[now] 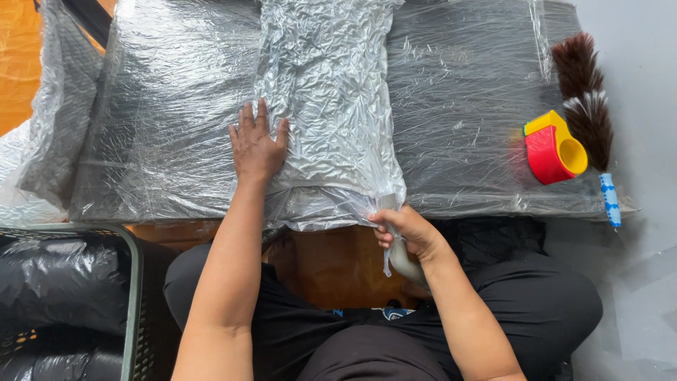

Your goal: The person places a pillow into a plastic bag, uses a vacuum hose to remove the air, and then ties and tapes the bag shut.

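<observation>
The left hand (257, 144) lies flat, fingers spread and grip released, pressing on the left edge of a crinkled clear plastic bag (328, 99) packed tight with something pale. The bag lies across the middle of a low grey board wrapped in clear film (458, 92), its near end hanging just over the board's front edge. At that near end's right corner the right hand (409, 233) is clenched, its grip grasping a grey hose nozzle (403, 262) together with the bag's gathered plastic mouth; the nozzle runs down from the hand toward the person's lap. Right of the bag, on the board's right end, sits a red and yellow tape dispenser (553, 148), touching a brown feather duster (585, 99) with a blue-and-white handle. Left of the bag, below the board's front-left corner, stands a green basket (134, 296) holding dark plastic-wrapped bundles.
</observation>
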